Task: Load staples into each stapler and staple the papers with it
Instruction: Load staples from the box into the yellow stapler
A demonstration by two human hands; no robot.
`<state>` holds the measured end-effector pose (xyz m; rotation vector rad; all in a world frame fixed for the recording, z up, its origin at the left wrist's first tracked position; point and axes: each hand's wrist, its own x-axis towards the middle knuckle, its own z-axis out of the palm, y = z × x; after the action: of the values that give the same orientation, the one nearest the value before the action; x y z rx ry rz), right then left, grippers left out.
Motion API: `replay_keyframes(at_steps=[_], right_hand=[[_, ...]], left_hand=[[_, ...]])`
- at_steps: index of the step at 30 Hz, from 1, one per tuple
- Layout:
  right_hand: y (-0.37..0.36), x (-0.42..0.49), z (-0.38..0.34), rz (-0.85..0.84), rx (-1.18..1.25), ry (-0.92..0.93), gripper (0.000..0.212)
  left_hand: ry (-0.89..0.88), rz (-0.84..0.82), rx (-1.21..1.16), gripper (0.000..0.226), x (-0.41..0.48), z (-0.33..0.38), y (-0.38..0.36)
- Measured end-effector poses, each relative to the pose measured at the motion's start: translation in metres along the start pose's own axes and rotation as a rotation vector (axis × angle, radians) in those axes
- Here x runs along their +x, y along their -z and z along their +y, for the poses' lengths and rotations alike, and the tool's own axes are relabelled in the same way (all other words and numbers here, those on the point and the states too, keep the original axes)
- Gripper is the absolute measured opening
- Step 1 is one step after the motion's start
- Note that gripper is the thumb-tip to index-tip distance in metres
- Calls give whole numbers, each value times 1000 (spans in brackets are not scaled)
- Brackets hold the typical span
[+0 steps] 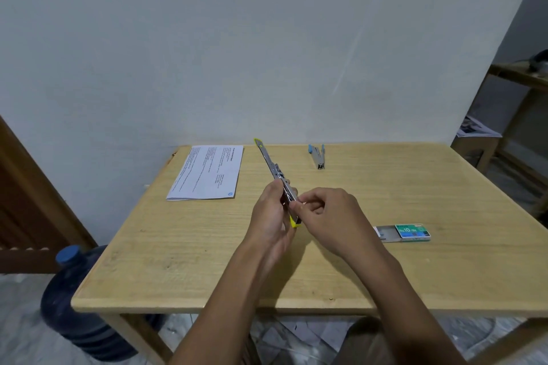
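Left hand (274, 213) grips the opened yellow stapler (277, 178) at frame centre, above the table (207, 275). Right hand (323, 210) pinches closed at its magazine, apparently seating staples. Keep the strip aligned with the channel; the staple box (406, 232) lies at right.

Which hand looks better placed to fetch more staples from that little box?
The right hand, probably. The staple box lies on its side of the table, and the left hand is gripping the opened yellow stapler.
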<state>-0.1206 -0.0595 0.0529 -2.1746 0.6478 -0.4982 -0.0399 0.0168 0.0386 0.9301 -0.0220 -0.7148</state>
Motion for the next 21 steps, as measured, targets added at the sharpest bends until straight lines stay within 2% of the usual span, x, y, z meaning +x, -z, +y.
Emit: replay_keyframes(at_steps=[9, 15, 18, 21], right_hand=[[0, 0, -9, -66, -77, 10, 10], [-3, -5, -8, -103, -231, 44, 25], [3, -1, 1, -44, -315, 65, 26], [16, 3, 7, -66, -325, 100, 29]], left_hand=[[-79, -59, 98, 23, 1, -1, 5], [-86, -54, 198, 23, 1, -5, 5], [-113, -61, 261, 22, 4, -9, 10], [-68, -101, 276, 23, 4, -10, 15]])
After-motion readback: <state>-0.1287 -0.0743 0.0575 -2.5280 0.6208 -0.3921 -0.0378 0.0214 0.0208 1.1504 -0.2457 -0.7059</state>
